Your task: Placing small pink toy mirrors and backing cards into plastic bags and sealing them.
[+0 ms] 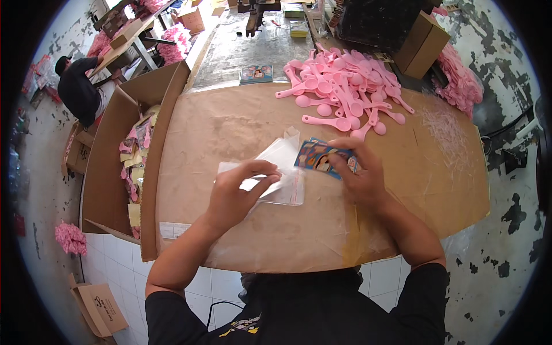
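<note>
My right hand (pixel 367 175) grips a few blue printed cards (pixel 316 156), thumb on top, just right of the middle of the cardboard-covered table. To its left lie several clear plastic bags (pixel 290 192), fanned and overlapping. My left hand (pixel 236 190) is over them, with thumb and fingertips pinched at the edge of a bag. Beyond the cards spreads a heap of pink plastic measuring spoons (pixel 351 86). Another small stack of printed cards (pixel 256 74) rests at the far edge of the cardboard.
A deep cardboard box (pixel 150 167) holding packed pink spoons and cards stands along the left side. Loose clear plastic strips (pixel 451 135) lie at the right. A brown carton (pixel 422 46) and a dark machine stand at the back right. A person (pixel 80 86) sits far left.
</note>
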Motion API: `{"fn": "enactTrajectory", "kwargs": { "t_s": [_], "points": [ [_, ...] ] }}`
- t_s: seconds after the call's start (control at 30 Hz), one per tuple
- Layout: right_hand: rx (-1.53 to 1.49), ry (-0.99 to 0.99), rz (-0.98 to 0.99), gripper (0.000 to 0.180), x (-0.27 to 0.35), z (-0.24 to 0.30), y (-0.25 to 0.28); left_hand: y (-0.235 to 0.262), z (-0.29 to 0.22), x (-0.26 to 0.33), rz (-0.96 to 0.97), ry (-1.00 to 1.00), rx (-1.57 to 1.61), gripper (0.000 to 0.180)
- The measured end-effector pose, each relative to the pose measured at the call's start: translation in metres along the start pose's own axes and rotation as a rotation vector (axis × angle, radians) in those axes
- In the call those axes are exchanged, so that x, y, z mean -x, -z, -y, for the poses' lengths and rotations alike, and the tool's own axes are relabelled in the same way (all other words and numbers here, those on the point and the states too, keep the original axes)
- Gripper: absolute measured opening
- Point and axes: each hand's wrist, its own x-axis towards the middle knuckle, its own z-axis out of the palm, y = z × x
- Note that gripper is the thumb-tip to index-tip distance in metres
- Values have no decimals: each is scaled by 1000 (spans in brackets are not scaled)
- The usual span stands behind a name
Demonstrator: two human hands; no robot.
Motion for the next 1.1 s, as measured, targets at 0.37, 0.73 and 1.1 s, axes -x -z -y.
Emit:
{"fn": "enactTrajectory", "kwargs": {
  "t_s": [0.37, 0.73, 1.1],
  "points": [
    [386, 669, 452, 18, 4, -3, -9, -6, 15, 1, -74, 154, 83, 25],
    [468, 812, 168, 26, 5, 14, -1, -11, 6, 3, 66, -5, -233, 34],
    [433, 536, 256, 32, 5, 3, -6, 8, -5, -2, -170, 42, 354, 48]
  ]
}}
